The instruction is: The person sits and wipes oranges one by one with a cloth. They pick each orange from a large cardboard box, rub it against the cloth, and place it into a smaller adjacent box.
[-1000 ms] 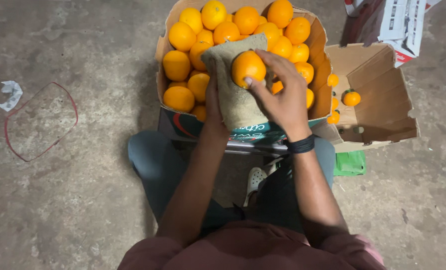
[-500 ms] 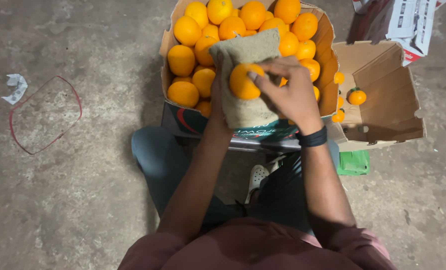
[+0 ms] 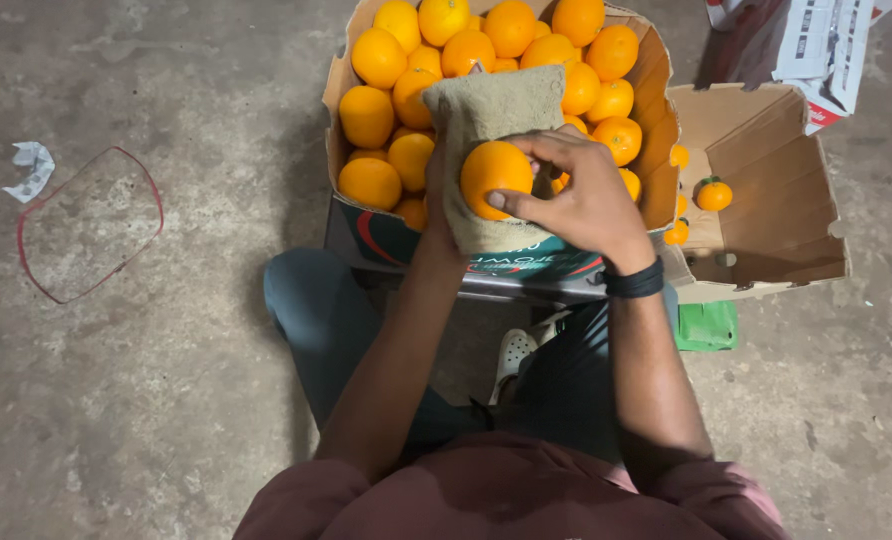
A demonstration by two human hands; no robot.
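My right hand [image 3: 581, 195] grips an orange [image 3: 494, 175] and presses it against a drab olive cloth [image 3: 491, 120]. The cloth is draped over my left hand [image 3: 434, 205], of which only the wrist and heel show beneath it. Both hands hover over the near edge of a cardboard box [image 3: 386, 240] filled with several oranges [image 3: 466, 50]. A black band circles my right wrist.
A second cardboard box [image 3: 776, 215] lies open on its side at the right, with a small orange [image 3: 714, 194] inside. A red wire loop [image 3: 86, 225] and a paper scrap [image 3: 31, 165] lie on the concrete floor at left. A green object [image 3: 706, 325] sits under the side box.
My right hand has turned the orange against the cloth and shifted it slightly left and down. The view has moved closer to the box.
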